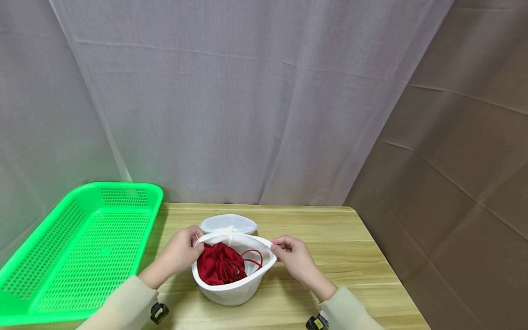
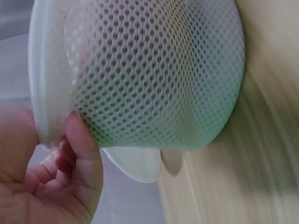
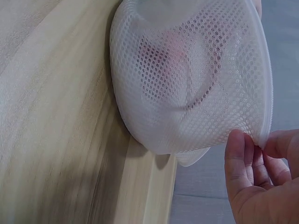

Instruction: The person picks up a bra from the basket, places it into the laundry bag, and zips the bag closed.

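Observation:
A white mesh laundry bag (image 1: pixel 232 295) stands on the table with its mouth open and its round lid (image 1: pixel 228 223) folded back behind it. Inside lies a bundle of dark red cloth (image 1: pixel 218 265) with a thin red cord looping to its right. At the rim's left side my left hand (image 1: pixel 180 250) pinches the edge between thumb and fingers. My right hand (image 1: pixel 294 259) pinches the rim on the opposite side. In the right wrist view the red shows faintly through the mesh wall (image 3: pixel 210 74); the left wrist view shows the thumb and fingers on the rim (image 2: pixel 41 70).
A green plastic basket (image 1: pixel 156 195) with perforated walls stands to the left. The wooden table (image 1: pixel 330 233) reaches back to a grey curtain (image 1: pixel 231 114). A brown cloth wall (image 1: pixel 449 174) rises along the right side.

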The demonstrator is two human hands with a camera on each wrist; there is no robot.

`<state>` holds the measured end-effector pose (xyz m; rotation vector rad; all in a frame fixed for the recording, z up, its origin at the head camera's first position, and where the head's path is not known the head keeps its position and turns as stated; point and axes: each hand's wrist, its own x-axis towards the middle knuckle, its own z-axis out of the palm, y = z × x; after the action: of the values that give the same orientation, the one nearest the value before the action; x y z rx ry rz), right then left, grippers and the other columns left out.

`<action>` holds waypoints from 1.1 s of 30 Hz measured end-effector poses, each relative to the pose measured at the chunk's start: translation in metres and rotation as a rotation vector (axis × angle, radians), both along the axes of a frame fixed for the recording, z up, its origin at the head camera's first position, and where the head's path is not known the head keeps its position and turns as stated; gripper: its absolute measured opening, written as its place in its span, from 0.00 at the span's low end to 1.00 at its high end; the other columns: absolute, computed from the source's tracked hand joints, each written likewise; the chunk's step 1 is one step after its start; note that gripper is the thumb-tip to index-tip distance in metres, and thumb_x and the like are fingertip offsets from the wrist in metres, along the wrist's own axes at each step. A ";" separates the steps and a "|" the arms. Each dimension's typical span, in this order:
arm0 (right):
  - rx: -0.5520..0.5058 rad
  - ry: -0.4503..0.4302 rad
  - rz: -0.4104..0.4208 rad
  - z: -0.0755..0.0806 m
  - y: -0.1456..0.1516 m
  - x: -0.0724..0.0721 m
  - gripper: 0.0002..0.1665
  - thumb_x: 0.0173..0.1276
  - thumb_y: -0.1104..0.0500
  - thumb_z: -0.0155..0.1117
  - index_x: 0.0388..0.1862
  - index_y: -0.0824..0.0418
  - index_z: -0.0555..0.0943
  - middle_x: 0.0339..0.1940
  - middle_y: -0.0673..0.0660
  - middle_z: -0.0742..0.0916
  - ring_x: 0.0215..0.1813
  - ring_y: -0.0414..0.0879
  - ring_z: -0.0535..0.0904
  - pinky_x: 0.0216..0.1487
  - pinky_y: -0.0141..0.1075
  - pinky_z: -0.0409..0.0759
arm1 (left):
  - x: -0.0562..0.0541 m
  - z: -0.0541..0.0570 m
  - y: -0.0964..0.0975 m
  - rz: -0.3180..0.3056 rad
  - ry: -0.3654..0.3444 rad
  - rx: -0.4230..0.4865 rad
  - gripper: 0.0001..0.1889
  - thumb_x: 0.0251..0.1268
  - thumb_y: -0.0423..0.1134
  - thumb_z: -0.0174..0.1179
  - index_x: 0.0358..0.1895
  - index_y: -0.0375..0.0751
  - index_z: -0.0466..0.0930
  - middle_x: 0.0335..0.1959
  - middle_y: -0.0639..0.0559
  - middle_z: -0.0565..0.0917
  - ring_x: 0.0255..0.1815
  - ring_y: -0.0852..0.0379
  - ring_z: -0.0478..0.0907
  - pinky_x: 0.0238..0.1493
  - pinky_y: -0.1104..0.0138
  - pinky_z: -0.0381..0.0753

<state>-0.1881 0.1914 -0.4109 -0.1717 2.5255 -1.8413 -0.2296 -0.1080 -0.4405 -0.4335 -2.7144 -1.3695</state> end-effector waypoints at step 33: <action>0.032 0.013 0.033 0.002 -0.001 0.003 0.08 0.66 0.70 0.60 0.42 0.74 0.80 0.33 0.66 0.83 0.34 0.51 0.80 0.39 0.46 0.83 | -0.038 -0.004 -0.011 0.210 -0.170 0.231 0.26 0.63 0.53 0.63 0.49 0.32 0.75 0.37 0.41 0.77 0.27 0.49 0.81 0.27 0.66 0.78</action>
<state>-0.1851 0.1900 -0.4093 -0.2241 2.5427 -1.7928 -0.2678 -0.1190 -0.4444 -0.0157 -2.5884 -1.6982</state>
